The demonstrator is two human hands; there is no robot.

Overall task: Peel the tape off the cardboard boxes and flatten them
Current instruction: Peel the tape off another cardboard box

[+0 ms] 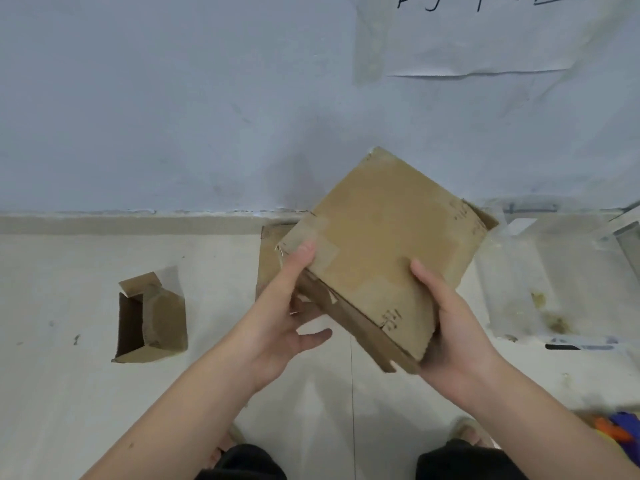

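Note:
I hold a brown cardboard box (384, 244) tilted in the air above the floor, its broad face toward me with strips of clear tape across it. My left hand (287, 306) grips its left corner, thumb on top near the tape and fingers underneath. My right hand (446, 317) holds the lower right corner, thumb on the face and fingers behind. A second, smaller cardboard box (152, 320) lies open on its side on the floor to the left. A flat piece of cardboard (268, 258) lies on the floor behind the held box.
A pale wall (173, 116) rises just beyond the boxes, with a taped paper sheet (485, 36) at upper right. A clear plastic container (540, 271) sits on the floor to the right. Colourful objects (620, 427) lie at the lower right edge. My feet show at the bottom.

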